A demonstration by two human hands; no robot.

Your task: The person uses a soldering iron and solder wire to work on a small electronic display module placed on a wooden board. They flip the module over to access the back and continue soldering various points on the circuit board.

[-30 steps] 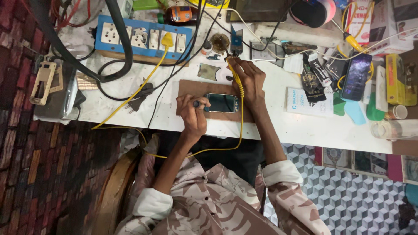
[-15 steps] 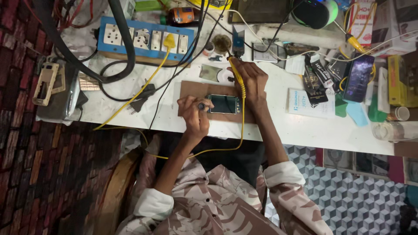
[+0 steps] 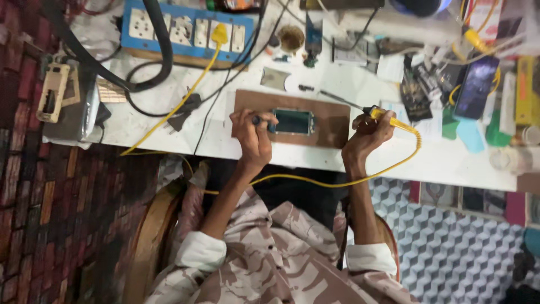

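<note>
While your left hand (image 3: 253,132) pins the phone (image 3: 292,121) with a small tool, keep the soldering iron (image 3: 360,107) steady in your right hand (image 3: 368,135).

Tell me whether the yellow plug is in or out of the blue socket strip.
In: the yellow plug sits seated in the blue socket strip, its cord trailing down.

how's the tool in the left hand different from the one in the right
The left hand grips a short dark tool, its tip at the edge of the phone on the brown board. The right hand holds a longer soldering iron with a yellow handle and yellow cord, its thin metal tip raised away from the phone. Both are held pen-like over the white bench.
</note>
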